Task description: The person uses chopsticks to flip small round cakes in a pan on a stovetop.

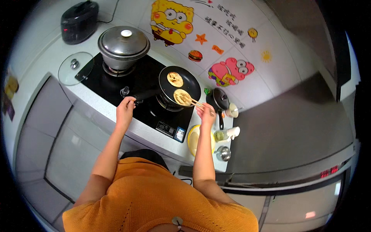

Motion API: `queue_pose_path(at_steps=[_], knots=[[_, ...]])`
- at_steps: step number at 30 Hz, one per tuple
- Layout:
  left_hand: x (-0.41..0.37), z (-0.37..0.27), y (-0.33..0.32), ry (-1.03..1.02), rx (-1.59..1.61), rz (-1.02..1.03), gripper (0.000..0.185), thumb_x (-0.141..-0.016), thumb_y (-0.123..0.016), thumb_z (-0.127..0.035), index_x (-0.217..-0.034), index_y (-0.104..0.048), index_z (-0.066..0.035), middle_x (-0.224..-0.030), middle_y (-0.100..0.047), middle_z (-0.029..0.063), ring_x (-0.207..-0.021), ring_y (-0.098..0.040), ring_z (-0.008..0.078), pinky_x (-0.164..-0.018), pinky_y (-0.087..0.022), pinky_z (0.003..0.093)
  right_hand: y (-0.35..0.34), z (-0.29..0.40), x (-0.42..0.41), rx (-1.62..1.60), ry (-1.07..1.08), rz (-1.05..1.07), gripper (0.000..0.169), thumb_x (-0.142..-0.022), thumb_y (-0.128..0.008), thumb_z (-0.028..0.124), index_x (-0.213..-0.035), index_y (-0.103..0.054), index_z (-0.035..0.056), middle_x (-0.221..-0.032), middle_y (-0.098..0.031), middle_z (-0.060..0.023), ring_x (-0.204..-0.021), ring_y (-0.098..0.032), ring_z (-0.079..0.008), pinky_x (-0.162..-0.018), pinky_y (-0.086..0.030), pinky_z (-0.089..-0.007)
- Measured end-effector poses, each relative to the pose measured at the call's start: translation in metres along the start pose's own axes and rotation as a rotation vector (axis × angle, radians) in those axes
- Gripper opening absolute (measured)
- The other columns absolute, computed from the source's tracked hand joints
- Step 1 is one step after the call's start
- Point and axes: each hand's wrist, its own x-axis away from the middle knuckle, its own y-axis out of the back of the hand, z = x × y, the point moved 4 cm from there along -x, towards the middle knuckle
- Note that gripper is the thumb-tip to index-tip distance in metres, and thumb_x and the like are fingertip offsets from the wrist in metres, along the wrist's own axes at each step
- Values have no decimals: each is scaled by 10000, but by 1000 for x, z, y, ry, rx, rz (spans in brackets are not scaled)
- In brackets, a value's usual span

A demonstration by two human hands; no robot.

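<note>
A black frying pan (189,78) sits on the right burner of the black glass gas hob (145,75). Two round browned flatbreads lie in it: the far flatbread (175,79) and the near flatbread (182,97). My right hand (207,114), at the pan's right rim, grips wooden chopsticks (196,102) whose tips touch the near flatbread. To the left, my left hand (125,111) has its fingers closed at the end of the pan's dark handle (147,94). The handle blends into the hob, so the grip is partly hidden.
A lidded metal pot (124,46) occupies the left burner, with a glass lid (76,68) beside it. Under my right forearm is a yellow-rimmed plate (192,142). Nearby stand a small lidded black pan (219,100), a bottle (221,135) and a metal bowl (224,153).
</note>
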Motion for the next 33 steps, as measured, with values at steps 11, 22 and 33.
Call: queue_pose_path(at_steps=[11, 22, 33], knots=[[-9, -18, 13, -10, -250, 119, 109, -841, -574, -89, -946, -591, -65, -700, -559, 82, -611, -533, 171, -588, -436, 310, -28, 24, 20, 323, 176, 21, 215, -889, -529, 163, -892, -624, -30, -795, -657, -100, -622, -634, -149, -569, -500, -243], [-7, -28, 18, -188, -346, 147, 150, -817, -593, -91, -967, -574, -92, -820, -583, 120, -732, -583, 310, -652, -458, 373, -76, 13, -18, 149, 253, 55, 261, -937, -500, 244, -1043, -596, 25, -901, -621, -55, -776, -623, -123, -670, -482, -225], [-15, -31, 21, -221, -505, 210, 133, -836, -595, -148, -956, -563, -102, -833, -581, 104, -738, -579, 312, -642, -459, 394, -56, -6, -36, 864, 564, -80, 270, -910, -520, 245, -964, -643, 11, -861, -647, -110, -667, -639, -168, -620, -500, -260]])
